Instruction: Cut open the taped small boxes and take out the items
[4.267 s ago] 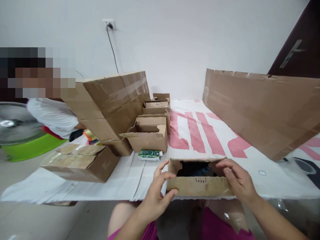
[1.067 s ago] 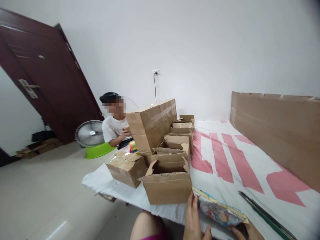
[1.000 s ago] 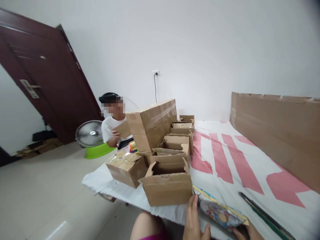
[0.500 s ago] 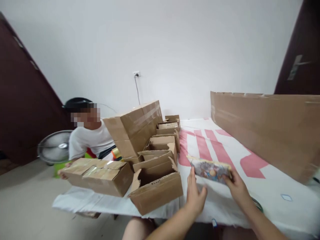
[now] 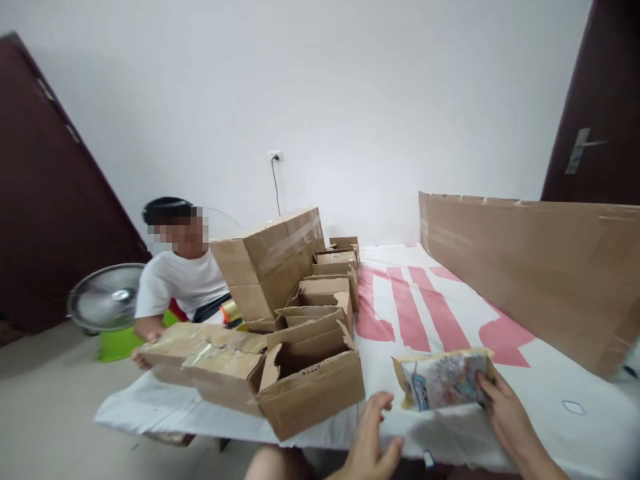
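My right hand [image 5: 505,407] grips the right end of a printed packet [image 5: 445,380] with yellowish edges, holding it over the near part of the white and pink cloth [image 5: 565,417]. Left of the packet, my left hand [image 5: 373,437] is empty, its fingers apart and slightly curled. An open cardboard box [image 5: 315,393] with torn flaps stands beyond my left hand, to its left. Behind it, several more open boxes [image 5: 325,290] run in a row toward the wall.
At the left, a person [image 5: 183,280] in a white shirt touches a taped box [image 5: 200,360]. Large cartons [image 5: 275,260] stand behind it. A long cardboard panel [image 5: 525,267] borders the right side. A fan [image 5: 107,297] is at far left.
My left hand has moved nearer to me and away from the packet. The packet has turned to show more of its printed face and moved right. The person's taped box has shifted against the open box.
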Demonstrator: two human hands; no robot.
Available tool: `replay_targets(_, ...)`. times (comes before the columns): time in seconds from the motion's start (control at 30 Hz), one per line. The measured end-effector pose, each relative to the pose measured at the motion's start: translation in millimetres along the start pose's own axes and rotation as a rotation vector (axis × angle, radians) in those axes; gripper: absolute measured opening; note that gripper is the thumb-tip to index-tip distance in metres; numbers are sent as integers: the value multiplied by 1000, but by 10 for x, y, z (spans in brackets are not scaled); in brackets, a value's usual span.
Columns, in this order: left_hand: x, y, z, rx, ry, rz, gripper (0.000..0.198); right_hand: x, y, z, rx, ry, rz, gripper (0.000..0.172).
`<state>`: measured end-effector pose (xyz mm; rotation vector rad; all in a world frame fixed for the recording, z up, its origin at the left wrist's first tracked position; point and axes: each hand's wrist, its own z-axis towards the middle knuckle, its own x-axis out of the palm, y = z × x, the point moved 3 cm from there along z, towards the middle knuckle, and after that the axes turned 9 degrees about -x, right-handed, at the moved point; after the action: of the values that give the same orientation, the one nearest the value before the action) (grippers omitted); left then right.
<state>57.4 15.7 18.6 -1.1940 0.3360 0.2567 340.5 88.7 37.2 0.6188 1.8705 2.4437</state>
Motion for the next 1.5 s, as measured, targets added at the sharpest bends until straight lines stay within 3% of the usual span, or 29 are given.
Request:
replay_targets(0.1, -410, 519, -461, -265, -284, -20, 47, -136, -269, -225, 110, 10, 16, 49)
replay_targets(0.2, -766, 714, -636, -394, -540, -76, 49, -8, -426, -363, 166, 3, 18, 55)
replay_targets(0.33, -955, 648, -470, -455, -608, -75, 52, 274, -600, -448, 242, 52, -16, 60)
replay_targets(0.47, -1085, 543, -161, -522, -671, 0, 49, 312, -770, -447, 211, 77, -124, 57)
replay_targets(0.67, -1126, 574, 118, -547, -607, 140, 45, 216, -901, -457, 255, 85, -97, 56)
replay_targets(0.83, -1072, 602, 358, -633, -527, 340, 29, 211, -930, -466, 213, 87, -134, 54)
replay_targets(0.97, -1101, 618, 729, -721, -430, 508, 22, 163, -1060, -468, 201, 99, -156, 57)
replay_targets(1.1, -1117, 708, 1137, -742, -424, 549, 26, 124, -1164, -467, 155, 103, -194, 60)
replay_targets(1.3, -1106, 838, 1718, -787, -410, 591, 35, 182, -1042, -466, 140, 127, -227, 58)
replay_targets(1.5, -1247, 879, 2254, -865, -398, 598, 36, 219, -1005, -458, 125, 112, -255, 64)
